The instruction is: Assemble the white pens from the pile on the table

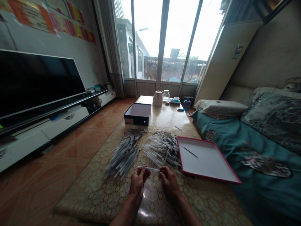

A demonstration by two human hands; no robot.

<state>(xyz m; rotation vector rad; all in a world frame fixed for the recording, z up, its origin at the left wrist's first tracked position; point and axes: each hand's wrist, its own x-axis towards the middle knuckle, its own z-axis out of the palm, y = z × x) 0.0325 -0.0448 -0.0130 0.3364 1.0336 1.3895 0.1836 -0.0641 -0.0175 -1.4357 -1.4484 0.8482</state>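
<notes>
Holding 1 tube (pixel 152 169), 2 hands (pixel 138 179) (pixel 168 179) have bare tabletop (pixel 101 201) toward left edge.

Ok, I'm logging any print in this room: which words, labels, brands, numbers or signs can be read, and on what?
No text can be read.
Wall posters: print too blurred.
Sticker on the tall pale unit: too small.
Label on the dark box: too small and dim.
Held white tube: no text discernible.
</notes>
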